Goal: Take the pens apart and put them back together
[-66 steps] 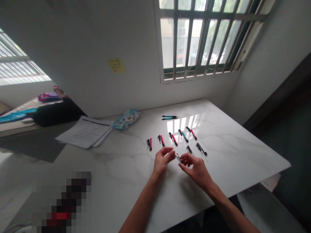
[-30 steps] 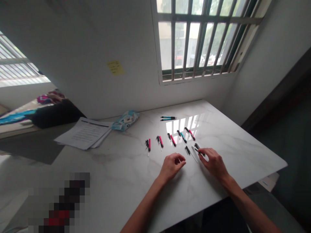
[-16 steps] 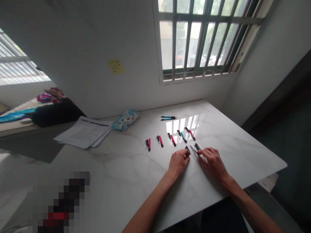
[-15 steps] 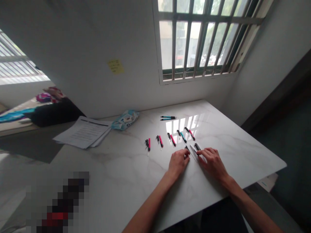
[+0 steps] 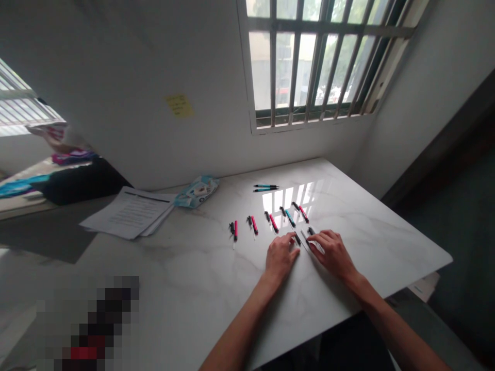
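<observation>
My left hand (image 5: 281,256) rests on the table with finger and thumb apart, beside a short black pen top (image 5: 297,238) lying on the marble surface. My right hand (image 5: 331,253) has its fingertips closed on a pale pen barrel (image 5: 304,237) that lies slanted on the table. A thin refill appears to lie between the two hands. Just beyond my right fingers is another black pen top (image 5: 311,231), partly covered. Further off, pens taken apart lie in a row, among them a pink barrel (image 5: 235,230) and a blue barrel (image 5: 290,218), each with a black top and refill.
Two blue-and-black pens (image 5: 266,188) lie near the wall. A blue-and-white soft packet (image 5: 198,191) and printed papers (image 5: 129,212) sit at the table's back left. The marble table's (image 5: 185,288) right edge slopes toward me. A barred window (image 5: 309,72) is above.
My left fingers have drawn back from the black pen top, so more of it shows. My right fingers have shifted slightly along the pale barrel. The whole view has moved a little.
</observation>
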Tool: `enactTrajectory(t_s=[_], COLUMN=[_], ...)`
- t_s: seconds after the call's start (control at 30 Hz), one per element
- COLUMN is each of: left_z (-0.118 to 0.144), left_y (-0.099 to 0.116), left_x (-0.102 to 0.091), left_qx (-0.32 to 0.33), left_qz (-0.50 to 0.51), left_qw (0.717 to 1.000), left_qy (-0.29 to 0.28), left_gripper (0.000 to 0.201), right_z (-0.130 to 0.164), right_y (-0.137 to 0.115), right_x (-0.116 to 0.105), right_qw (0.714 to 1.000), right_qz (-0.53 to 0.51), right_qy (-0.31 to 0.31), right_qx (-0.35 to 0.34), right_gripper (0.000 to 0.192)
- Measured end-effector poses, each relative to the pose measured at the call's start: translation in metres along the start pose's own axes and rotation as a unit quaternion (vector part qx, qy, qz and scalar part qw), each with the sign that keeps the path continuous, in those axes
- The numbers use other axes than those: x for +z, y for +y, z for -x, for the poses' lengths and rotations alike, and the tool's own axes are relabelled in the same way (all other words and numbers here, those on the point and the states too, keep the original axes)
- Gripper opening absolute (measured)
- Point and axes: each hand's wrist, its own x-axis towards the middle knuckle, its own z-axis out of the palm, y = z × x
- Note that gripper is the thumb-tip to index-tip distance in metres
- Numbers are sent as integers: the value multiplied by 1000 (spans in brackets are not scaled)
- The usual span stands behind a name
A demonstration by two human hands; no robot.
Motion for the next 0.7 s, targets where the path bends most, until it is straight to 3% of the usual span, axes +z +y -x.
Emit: enactTrajectory(t_s=[0.27,0.7], left_z=[-3,-4], left_y=[3,4], left_x=[2,5], left_qx=[-2,2], left_qz=[12,19], left_qw=[1000,1000], left_qy=[6,-1], left_gripper=[44,43], right_z=[-1,-6], right_y=[2,-9], right_x=[10,8], right_qw=[1000,1000], right_qz=[1,-15], right_qy=[-14,-20], right_qx=[12,16], right_gripper=[16,14])
